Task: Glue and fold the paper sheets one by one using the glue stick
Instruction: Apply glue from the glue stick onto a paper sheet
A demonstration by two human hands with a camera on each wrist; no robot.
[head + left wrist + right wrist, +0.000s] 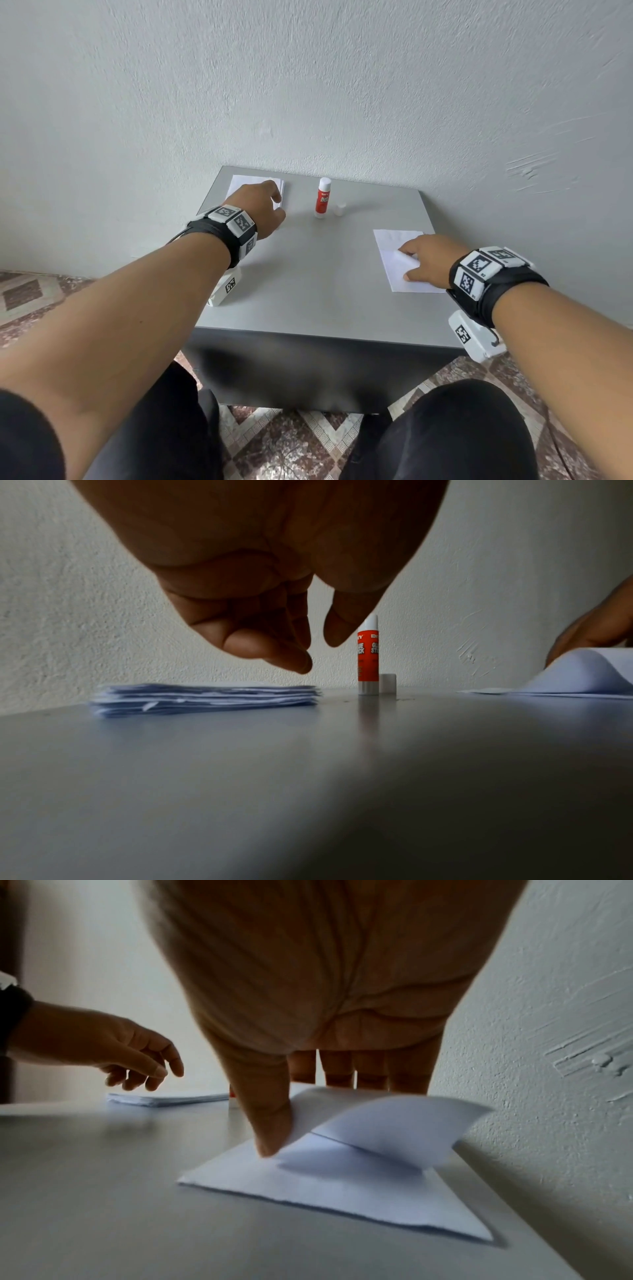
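A: Where does everything sit, taking the glue stick (323, 198) as the marker?

B: The glue stick stands upright near the back edge of the grey table (308, 281), by the wall (308, 85). Its white cap (340, 209) is off and stands just to its right, close beside it. To the left of the glue stick lies a stack of white paper sheets (205, 699), flat on the table.

A: And the left hand (262, 205)?

B: It hovers over the near right part of that stack, left of the glue stick. In the left wrist view the fingers hang loosely curled above the sheets, thumb and fingertips apart, with nothing between them; they are clear of the paper.

A: What about the right hand (426, 260)?

B: It is well to the right of the glue stick and nearer the person, on a single sheet of paper (342, 1191) that lies on the table. The fingers are stretched out straight. In the right wrist view the thumb presses down onto the sheet, and part of the paper curls up in an arch beside it, bent over onto the flat part. The far fingertips are behind the raised paper, so whether they touch it cannot be told.

A: Anything else?

B: Black wrist straps with white marker blocks (233, 219) on both arms, and a patterned tile floor (30, 294) below the table.
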